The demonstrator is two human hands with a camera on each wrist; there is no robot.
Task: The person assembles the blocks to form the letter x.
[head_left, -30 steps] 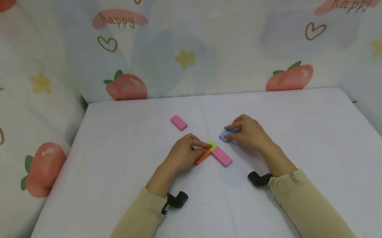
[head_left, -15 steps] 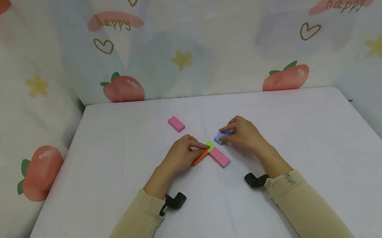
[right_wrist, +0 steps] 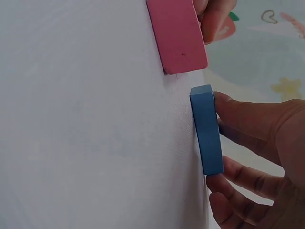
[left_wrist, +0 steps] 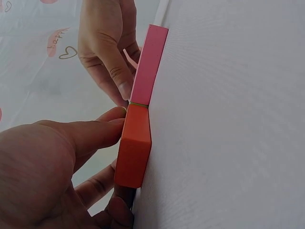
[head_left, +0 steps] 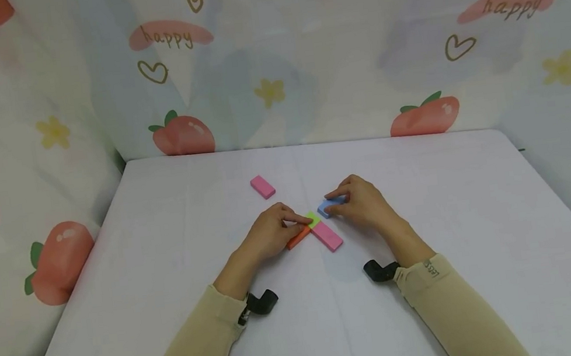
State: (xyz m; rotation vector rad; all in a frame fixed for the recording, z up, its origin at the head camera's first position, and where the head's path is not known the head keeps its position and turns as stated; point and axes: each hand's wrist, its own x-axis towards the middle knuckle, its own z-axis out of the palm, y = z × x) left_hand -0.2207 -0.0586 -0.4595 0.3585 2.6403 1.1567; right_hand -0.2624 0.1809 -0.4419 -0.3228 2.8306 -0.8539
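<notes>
On the white table my left hand [head_left: 270, 229] holds an orange block [head_left: 299, 237] at its edge, index fingertip reaching onto a lime green block [head_left: 313, 219]. In the left wrist view the thumb lies along the top of the orange block [left_wrist: 134, 148]. A pink block [head_left: 327, 236] extends from the green one toward the near right; the orange one meets the same corner from the left. My right hand [head_left: 365, 204] grips a blue block [head_left: 326, 206] between thumb and fingers, just right of the green block. The right wrist view shows the blue block [right_wrist: 207, 129] low over the cloth.
A second pink block [head_left: 262, 187] lies alone farther back, left of the group. Patterned cloth walls [head_left: 327, 79] rise behind the table and along its left side. Black wrist mounts [head_left: 263, 303] stick out from both sleeves over the tabletop.
My right hand has brought the blue block slightly left, closer to the green block. The left hand stays on the orange and green blocks. The head view has shifted a little.
</notes>
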